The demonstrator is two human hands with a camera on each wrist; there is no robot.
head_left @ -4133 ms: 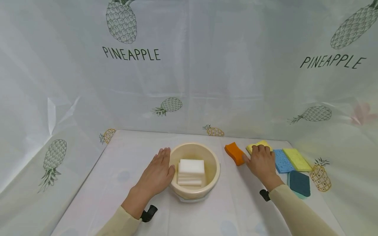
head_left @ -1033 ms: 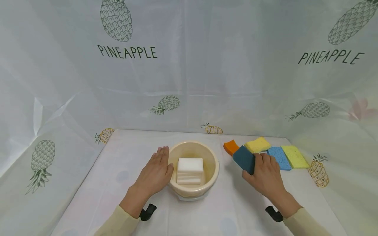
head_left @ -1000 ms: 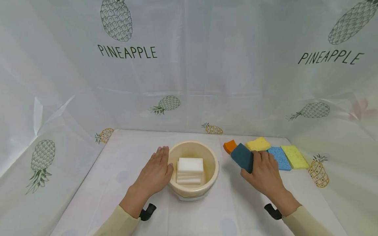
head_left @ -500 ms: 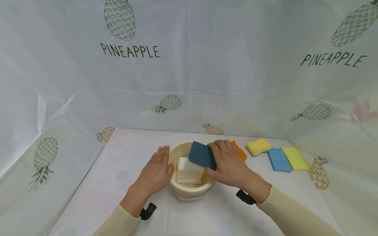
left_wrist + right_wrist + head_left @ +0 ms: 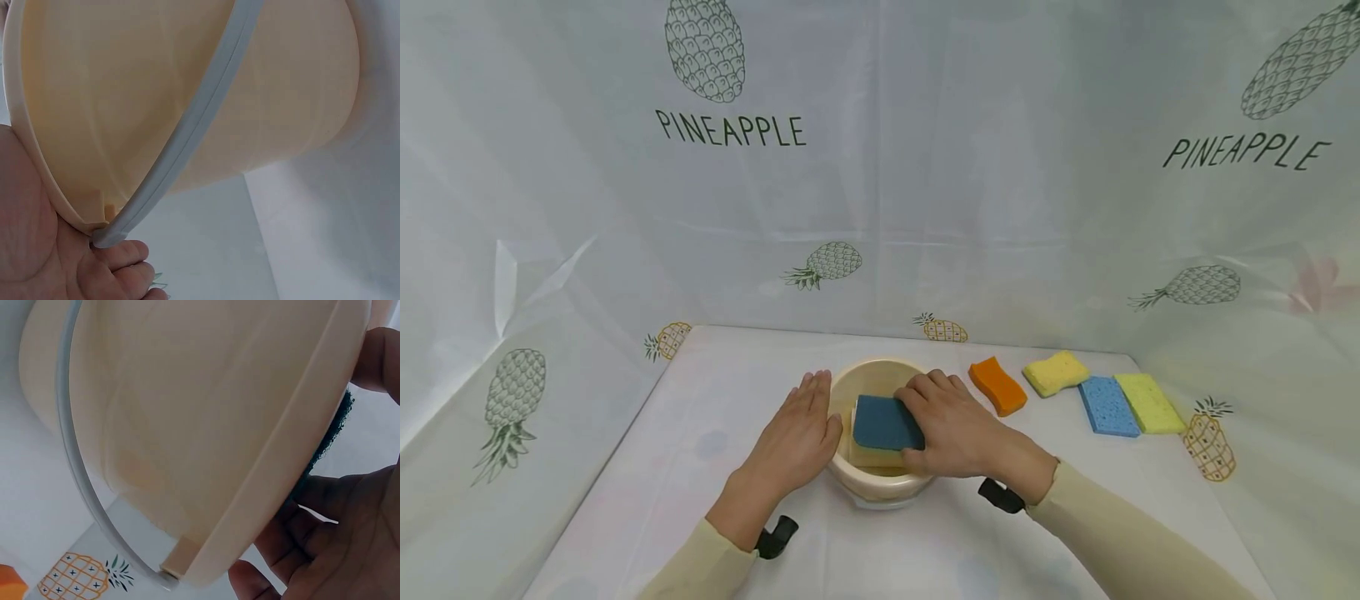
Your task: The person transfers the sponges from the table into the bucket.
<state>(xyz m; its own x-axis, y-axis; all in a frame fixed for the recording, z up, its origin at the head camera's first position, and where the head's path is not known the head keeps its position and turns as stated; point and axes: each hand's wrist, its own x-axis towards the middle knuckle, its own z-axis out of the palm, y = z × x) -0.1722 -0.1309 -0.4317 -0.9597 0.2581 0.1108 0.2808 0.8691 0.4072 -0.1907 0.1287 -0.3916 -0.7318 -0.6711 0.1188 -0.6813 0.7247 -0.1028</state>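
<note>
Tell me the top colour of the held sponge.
The sponge is dark teal on top; head view shows it best.

The bucket [image 5: 287, 100] is smooth plastic with a soft sheen, its grey handle [image 5: 181, 137] smooth, matt plastic. The dark sponge [image 5: 887, 422] shows a rough, fibrous edge, the blue sponge [image 5: 1108, 407] looks porous and pitted, and the orange sponge [image 5: 997, 387] matt. The backdrop [image 5: 970, 167] looks like creased, glossy plastic sheeting.

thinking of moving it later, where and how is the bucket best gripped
Probably by the middle of the grey handle, from the near side. The head view seems to show it hanging there, below the rim of the bucket; the wrist views show a narrow curved bar, joined at the rim, likely easy to wrap.
</note>
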